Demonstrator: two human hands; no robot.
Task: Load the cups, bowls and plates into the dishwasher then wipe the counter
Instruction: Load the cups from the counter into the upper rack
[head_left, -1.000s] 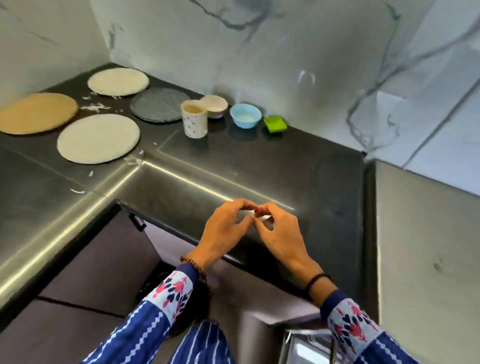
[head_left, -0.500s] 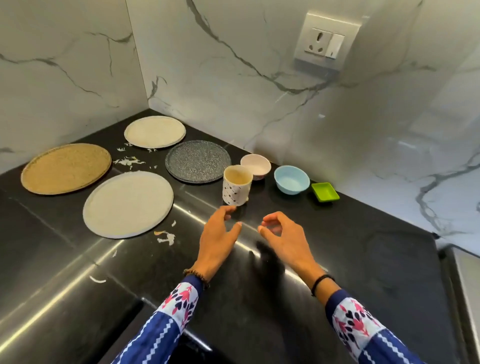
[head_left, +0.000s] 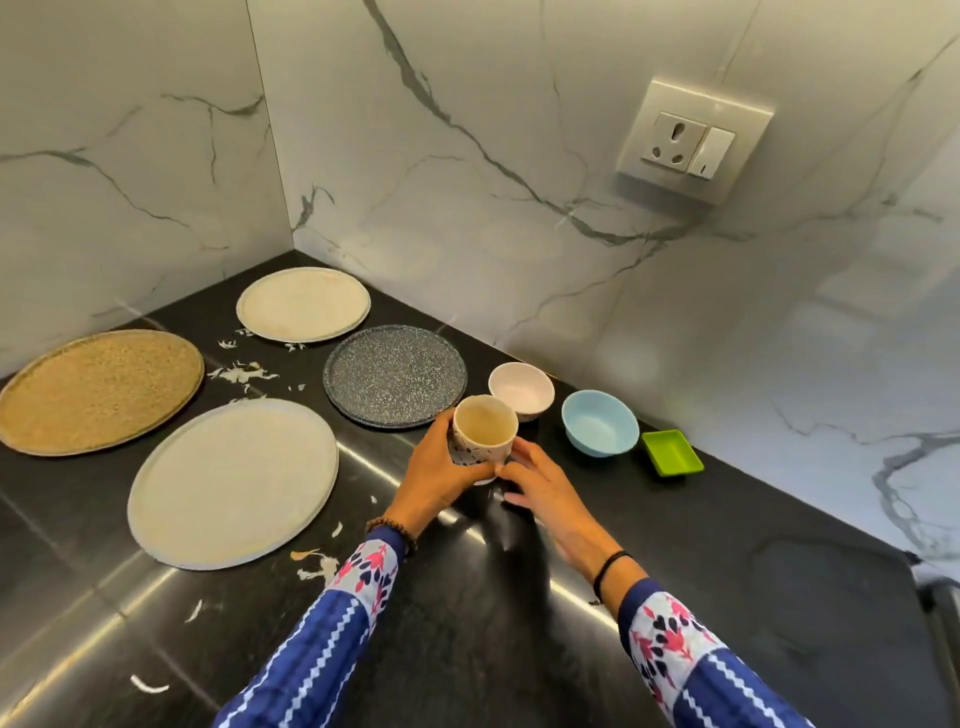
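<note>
Black stone counter is bearing all the dishes. The person's left hand is curling its fingers round the patterned cup, which is sitting upright just in front of the pink bowl and beside the speckled plate. The right hand is keeping its fingers loosely extended, with the thumb tip touching the cup's base and nothing in its grip. The blue bowl and green dish are lying to the right, and pale scraps are littering the space between the other plates.
</note>
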